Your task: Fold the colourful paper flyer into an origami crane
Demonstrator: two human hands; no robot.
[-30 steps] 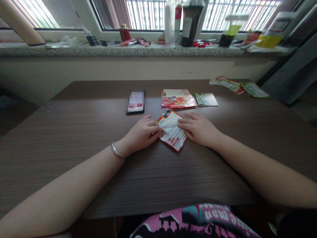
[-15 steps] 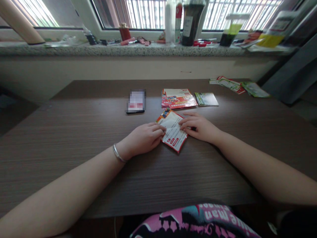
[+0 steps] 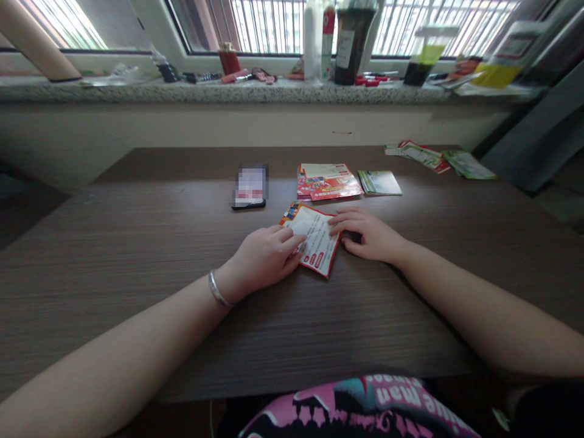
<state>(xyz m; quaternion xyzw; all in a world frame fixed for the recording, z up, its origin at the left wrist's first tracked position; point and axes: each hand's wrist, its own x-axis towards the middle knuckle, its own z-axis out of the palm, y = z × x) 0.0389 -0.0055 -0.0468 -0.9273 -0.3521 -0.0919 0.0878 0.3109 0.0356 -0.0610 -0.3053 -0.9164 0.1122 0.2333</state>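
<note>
A white printed paper card (image 3: 318,234) with a red border and a colourful top corner lies tilted on the table in front of me. My left hand (image 3: 267,258), with a silver bangle at the wrist, rests over its left side. The index finger stretches across the print, and the fingers cover part of the card. At the right edge, the fingertips of my right hand (image 3: 367,234) touch the paper, the thumb held apart from the fingers. Just behind the card is a stack of red and white printed cards (image 3: 335,185), beside a small stack of green and white cards (image 3: 382,182).
A phone (image 3: 249,187) with a blurred-out screen lies left of the stacks on the brown wooden table (image 3: 137,255). More green and red printed papers (image 3: 424,155) are spread at the far right. Bottles and small items line the granite windowsill (image 3: 274,94) behind.
The card has turned and its top corner has shifted left. My left hand's fingers have spread further over it; my right hand has hardly moved, its thumb now beside the card.
</note>
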